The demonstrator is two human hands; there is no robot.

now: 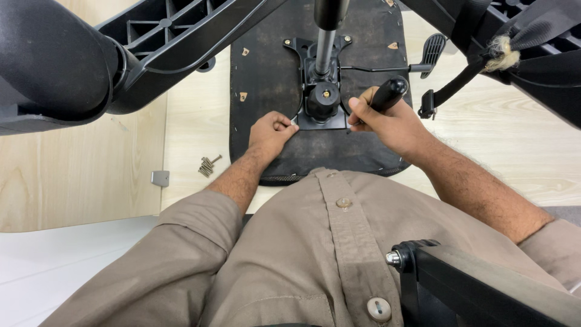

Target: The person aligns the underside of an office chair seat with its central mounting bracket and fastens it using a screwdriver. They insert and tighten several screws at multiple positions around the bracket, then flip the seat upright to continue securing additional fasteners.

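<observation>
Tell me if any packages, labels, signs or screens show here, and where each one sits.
None in view: only an upturned black chair seat with its metal mechanism plate, loose screws on the light wooden table, and bare hands.

Packages: none in my view | labels: none | signs: none | screens: none
</observation>
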